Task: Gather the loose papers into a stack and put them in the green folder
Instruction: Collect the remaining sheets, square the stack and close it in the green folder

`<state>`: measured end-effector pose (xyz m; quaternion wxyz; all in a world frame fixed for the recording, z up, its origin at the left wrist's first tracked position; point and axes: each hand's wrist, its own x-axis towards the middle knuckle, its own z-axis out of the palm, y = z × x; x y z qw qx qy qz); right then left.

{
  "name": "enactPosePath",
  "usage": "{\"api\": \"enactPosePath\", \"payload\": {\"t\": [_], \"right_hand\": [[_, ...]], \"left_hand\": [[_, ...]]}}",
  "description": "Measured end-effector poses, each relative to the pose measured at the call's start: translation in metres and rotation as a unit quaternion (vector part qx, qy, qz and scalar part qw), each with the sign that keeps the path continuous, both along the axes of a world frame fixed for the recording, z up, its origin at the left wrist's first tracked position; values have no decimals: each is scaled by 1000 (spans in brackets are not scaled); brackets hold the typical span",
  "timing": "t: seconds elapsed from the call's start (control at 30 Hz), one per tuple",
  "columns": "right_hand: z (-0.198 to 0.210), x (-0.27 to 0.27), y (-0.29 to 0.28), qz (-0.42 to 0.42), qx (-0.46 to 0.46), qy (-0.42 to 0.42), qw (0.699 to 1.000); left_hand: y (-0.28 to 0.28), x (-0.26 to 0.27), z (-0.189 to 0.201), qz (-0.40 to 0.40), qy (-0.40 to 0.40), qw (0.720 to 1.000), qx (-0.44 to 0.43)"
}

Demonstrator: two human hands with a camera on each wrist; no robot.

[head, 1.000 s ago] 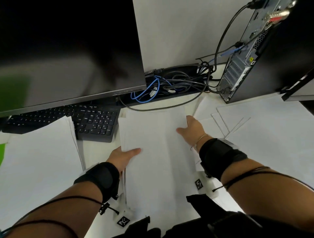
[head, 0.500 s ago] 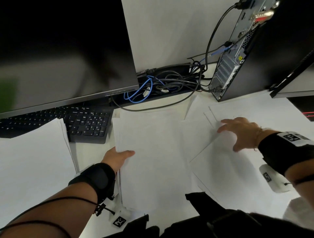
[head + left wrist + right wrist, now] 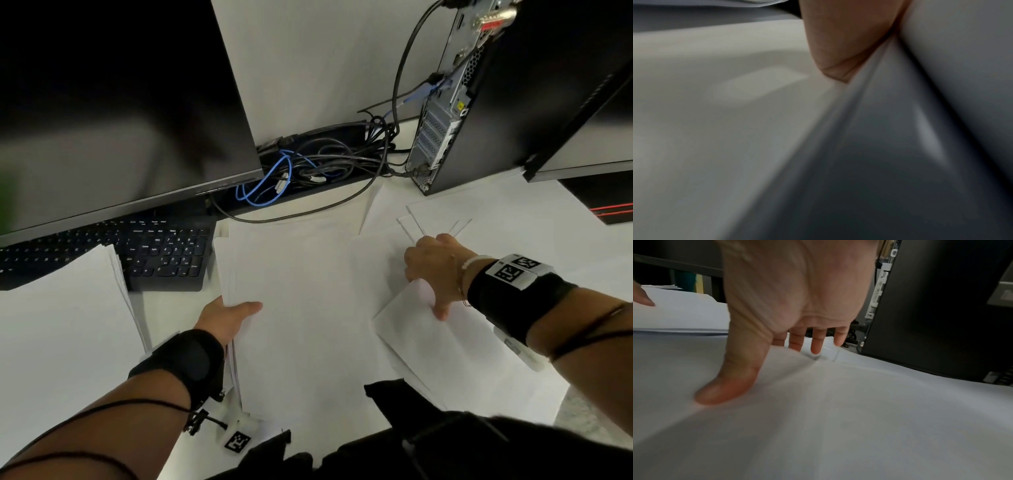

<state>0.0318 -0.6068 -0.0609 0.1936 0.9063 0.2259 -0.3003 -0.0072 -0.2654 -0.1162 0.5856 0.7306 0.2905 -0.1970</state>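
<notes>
The head view is dim but readable; the white papers (image 3: 301, 308) are the brightest area, nearly featureless, while the monitor (image 3: 120, 102) is almost black with a faint blurred reflection; straight edges bow toward the corners; the left wrist view is heavily blurred and grey, darkening toward the lower right; the right wrist view shows motion smear on the thumb (image 3: 731, 378), with soft shadow under the fingers (image 3: 816, 344).

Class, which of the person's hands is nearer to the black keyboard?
Left. The left hand grips the paper stack just below the keyboard; the right hand presses loose sheets far to its right.
</notes>
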Motion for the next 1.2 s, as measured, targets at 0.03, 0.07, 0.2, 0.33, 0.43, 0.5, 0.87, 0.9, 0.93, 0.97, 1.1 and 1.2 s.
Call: {"api": "enactPosePath", "payload": {"t": [0.03,0.07,0.2,0.33,0.43,0.5,0.87,0.9,0.93,0.97,1.1,1.2], "right_hand": [[0,-1,-2,-30,28,7,999],[-2,-1,-5,-64,51,16,997],[-2,-2,-11,-125,45,13,991],[-1,0,-9,-35,-20,-5,999],[0,-2,-8,-87,28,21,996],[0,-2,-11,-145,64,38,987],[56,29,-26,-188,70,-130,971],[76,33,-29,-225,118,-198,947],[95,36,-30,-253,173,-262,915],[112,37,-30,-274,236,-318,877],[129,31,-16,-395,459,-345,717],[94,34,5,-467,513,-264,670]], "left_hand": [[0,0,-1,1,1,1000,0],[1,0,-1,0,1,1000,1],[2,1,-1,-1,0,1000,9],[2,0,-1,-3,-5,1000,11],[1,0,-1,-5,-7,1000,12],[0,-1,-1,-6,-7,1000,10],[2,-1,-2,-9,-3,1000,10],[2,-1,-3,-9,0,1000,10],[2,0,-2,-9,2,1000,10],[2,0,-2,-10,4,1000,10],[2,0,0,-12,11,1000,15],[1,0,1,-13,16,1000,16]]}}
